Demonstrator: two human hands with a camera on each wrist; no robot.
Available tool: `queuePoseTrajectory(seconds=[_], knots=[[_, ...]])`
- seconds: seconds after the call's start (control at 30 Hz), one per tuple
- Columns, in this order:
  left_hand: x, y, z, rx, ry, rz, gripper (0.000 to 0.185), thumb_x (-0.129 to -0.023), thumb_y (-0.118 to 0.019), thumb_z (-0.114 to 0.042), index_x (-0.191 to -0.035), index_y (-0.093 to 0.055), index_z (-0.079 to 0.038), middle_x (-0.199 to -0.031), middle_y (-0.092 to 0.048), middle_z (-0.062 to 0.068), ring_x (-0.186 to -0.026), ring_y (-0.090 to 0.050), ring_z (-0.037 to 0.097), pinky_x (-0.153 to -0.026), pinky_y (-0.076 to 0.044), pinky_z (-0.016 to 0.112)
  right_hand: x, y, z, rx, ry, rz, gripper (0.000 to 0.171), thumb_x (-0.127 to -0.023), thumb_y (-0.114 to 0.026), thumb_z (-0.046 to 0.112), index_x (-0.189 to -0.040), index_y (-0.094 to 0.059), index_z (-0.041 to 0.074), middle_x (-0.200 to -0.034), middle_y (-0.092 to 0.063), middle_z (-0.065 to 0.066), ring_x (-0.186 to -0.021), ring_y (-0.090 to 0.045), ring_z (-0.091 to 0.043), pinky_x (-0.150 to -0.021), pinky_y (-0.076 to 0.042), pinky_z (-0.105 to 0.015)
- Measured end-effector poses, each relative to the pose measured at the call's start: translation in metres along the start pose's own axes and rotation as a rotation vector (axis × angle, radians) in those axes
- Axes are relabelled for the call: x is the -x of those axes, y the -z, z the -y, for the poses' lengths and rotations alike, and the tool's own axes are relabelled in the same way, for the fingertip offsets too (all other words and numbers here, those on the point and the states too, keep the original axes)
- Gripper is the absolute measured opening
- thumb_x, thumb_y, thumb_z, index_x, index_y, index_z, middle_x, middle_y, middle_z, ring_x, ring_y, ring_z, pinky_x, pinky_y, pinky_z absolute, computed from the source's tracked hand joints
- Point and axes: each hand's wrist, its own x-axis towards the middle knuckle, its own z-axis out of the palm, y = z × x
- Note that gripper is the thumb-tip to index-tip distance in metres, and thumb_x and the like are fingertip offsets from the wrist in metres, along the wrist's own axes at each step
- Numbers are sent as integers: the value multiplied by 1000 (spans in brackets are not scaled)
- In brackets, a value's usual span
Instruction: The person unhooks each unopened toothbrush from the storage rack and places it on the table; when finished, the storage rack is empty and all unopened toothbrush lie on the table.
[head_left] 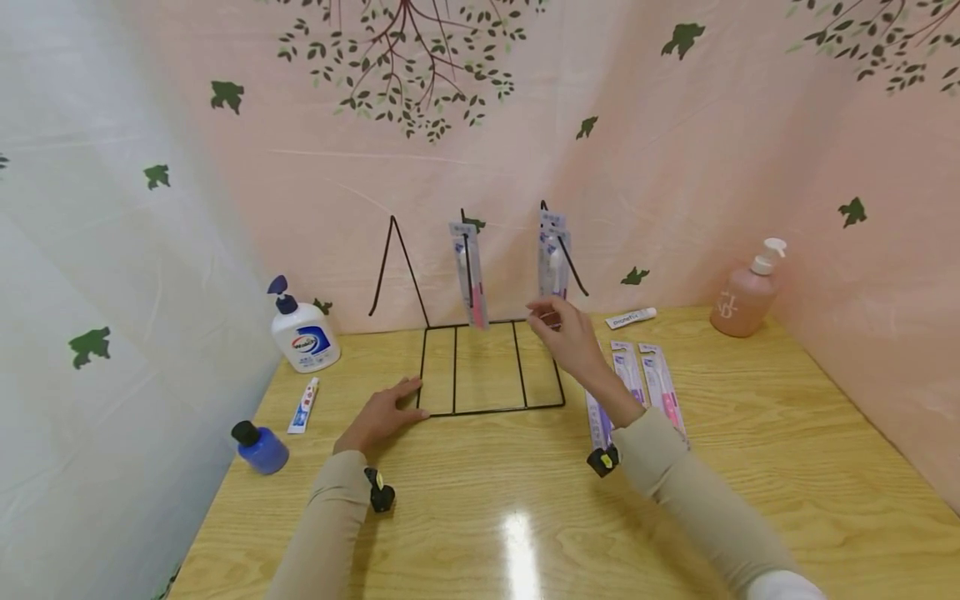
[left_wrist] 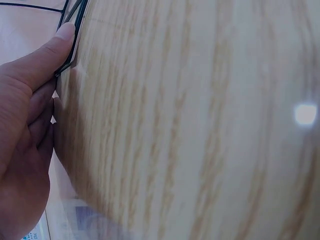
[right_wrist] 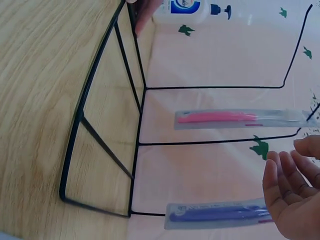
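A black wire rack (head_left: 489,410) stands on the table with upright hooks at its back. One packaged pink toothbrush (head_left: 470,275) hangs on the middle hook. From the right hook hang packaged toothbrushes (head_left: 553,258), the front one with a purple handle (right_wrist: 215,215). My right hand (head_left: 566,333) is just below and in front of these, its fingers loosely bent and holding nothing. With thumb and fingers nearly straight, my left hand (head_left: 382,414) touches the rack's front left corner. Packaged toothbrushes (head_left: 662,387) lie on the table beside the rack, partly hidden by my right forearm.
To the left are a white pump bottle (head_left: 306,337), a toothpaste tube (head_left: 303,407) and a blue bottle (head_left: 262,450). A white tube (head_left: 631,318) and a pink pump bottle (head_left: 744,300) are at the back right. A patterned curtain (head_left: 480,167) hangs behind the table.
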Motion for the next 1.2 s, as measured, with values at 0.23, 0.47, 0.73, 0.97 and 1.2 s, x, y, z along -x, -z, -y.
queuePoseTrajectory(seconds=[0.23,0.47,0.73,0.97,1.2], knots=[[1,0,0,6,-10,-2,69,-89,-67,-36,-149,-37,-18,-157,-26,9,-146,-20,31,-117,-18,55,-19,-24,0,-66,22,5,24,-94,-60,11,-116,-62,2,-103,-66,-14,-92,-64,-27,-84,-54,-40],[0,-1,1,4,-2,-3,69,-89,-66,-38,-149,-36,-20,-158,-25,8,-146,-20,31,-117,-18,55,-36,-42,1,-52,17,-10,25,-95,-59,13,-118,-61,3,-106,-65,-12,-96,-63,-26,-86,-54,-39],[0,0,1,4,5,2,70,-89,-66,-39,-149,-36,-21,-158,-24,9,-146,-20,32,-117,-17,55,-59,-57,2,-71,-17,-53,27,-95,-60,14,-118,-60,1,-109,-65,-12,-101,-62,-26,-90,-52,-38],[-1,0,3,-2,1,2,71,-89,-66,-42,-149,-35,-22,-158,-25,8,-146,-20,30,-117,-18,54,-68,-65,3,-103,-42,-12,28,-97,-57,19,-121,-59,5,-114,-63,-9,-105,-59,-23,-93,-50,-36],[-1,0,2,12,3,2,71,-88,-66,-42,-149,-36,-22,-158,-24,7,-147,-19,30,-117,-17,55,-76,-71,10,-137,-27,-12,24,-98,-54,16,-119,-59,5,-115,-62,-10,-107,-59,-23,-95,-50,-36]])
